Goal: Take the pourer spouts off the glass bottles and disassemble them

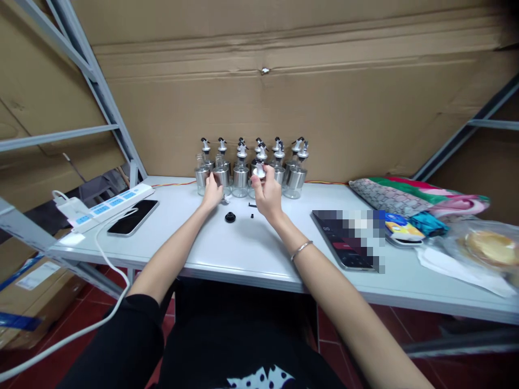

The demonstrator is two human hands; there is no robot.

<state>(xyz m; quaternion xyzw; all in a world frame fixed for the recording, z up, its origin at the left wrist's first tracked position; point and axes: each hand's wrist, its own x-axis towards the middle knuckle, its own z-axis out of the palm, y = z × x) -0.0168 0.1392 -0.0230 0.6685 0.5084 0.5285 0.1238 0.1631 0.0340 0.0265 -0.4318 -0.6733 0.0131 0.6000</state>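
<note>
Two rows of glass bottles with silver bands [240, 178] stand at the back of the table, most topped with silver and black pourers [242, 151]. My right hand [268, 193] is closed on a silver pourer top [259, 171], held in front of the bottles. At the front left bottles, my left hand [211, 193] reaches beside a banded bottle [221, 177]; whether its fingers grip anything is unclear. A small clear and silver piece [226, 199] lies by that hand. A round black cap [230, 217], a thin black strip [252, 205] and a tiny black part [252, 215] lie nearer me.
On the left of the table [243, 265] are a white power strip [109, 206] and a phone [133, 218]. To the right lie a tablet [344, 243], colourful fabric [421, 197] and bagged food [492, 247]. Cardboard [284, 108] stands behind.
</note>
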